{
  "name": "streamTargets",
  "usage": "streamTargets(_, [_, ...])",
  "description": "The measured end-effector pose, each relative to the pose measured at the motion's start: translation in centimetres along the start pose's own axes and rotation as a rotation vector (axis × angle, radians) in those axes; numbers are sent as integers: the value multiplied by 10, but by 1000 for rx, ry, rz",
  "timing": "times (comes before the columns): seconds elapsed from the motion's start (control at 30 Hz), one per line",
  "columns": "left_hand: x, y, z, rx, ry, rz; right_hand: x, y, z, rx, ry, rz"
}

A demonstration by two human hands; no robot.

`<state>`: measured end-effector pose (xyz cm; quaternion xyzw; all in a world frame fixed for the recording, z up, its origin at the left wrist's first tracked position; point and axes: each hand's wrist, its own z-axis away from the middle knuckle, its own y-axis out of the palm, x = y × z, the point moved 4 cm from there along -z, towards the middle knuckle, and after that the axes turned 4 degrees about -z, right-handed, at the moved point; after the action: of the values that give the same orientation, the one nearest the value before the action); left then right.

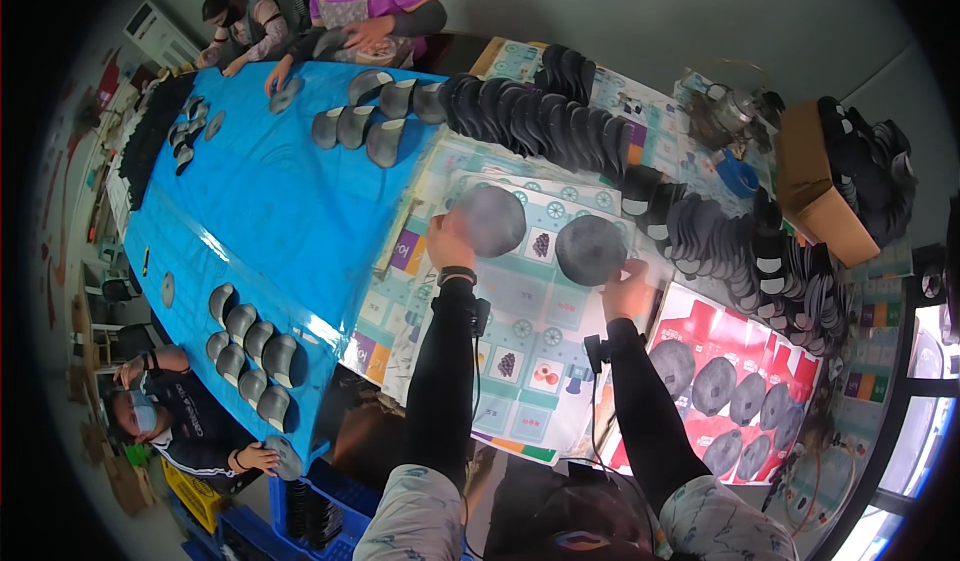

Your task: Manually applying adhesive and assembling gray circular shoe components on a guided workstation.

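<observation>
My left hand (449, 248) is closed on the left edge of a round dark-grey pad (492, 222); its fingers are partly hidden and a little blurred. Another round grey pad (589, 252) is gripped at its lower right edge by my right hand (625, 291). The two pads are apart, over a stack of printed sheets (520, 361) with small pictures of fruit and wheels. To the right of my right hand, several oval grey pads (713, 386) are laid in rows on a red and white printed sheet (690, 313).
Rows of curved black pieces (535, 116) line the far side, with more (740, 251) at the right. A cardboard box (825, 216) stands beyond. On the blue-covered table (270, 201), groups of curved grey pieces lie near co-workers (375, 1). A blue crate (345, 506) stands below.
</observation>
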<state>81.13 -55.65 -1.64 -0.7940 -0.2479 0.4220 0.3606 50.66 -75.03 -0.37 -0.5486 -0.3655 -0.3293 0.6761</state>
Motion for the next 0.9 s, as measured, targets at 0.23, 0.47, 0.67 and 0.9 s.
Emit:
streamTargets(0.23, [-30, -4, -6, -23, -64, 58, -6, -9, -8, -39, -272, 242])
streamTargets(0.47, [-13, 1, -3, -71, -135, 87, 29, -4, 27, -117, -426, 409])
streamTargets(0.67, [-12, 20, -4, -18, -192, 166, 65, 91, 51, 511, -616, 299])
streamTargets(0.9, [48, 33, -25, 190, -379, 484, 82, 137, 61, 612, -478, 608])
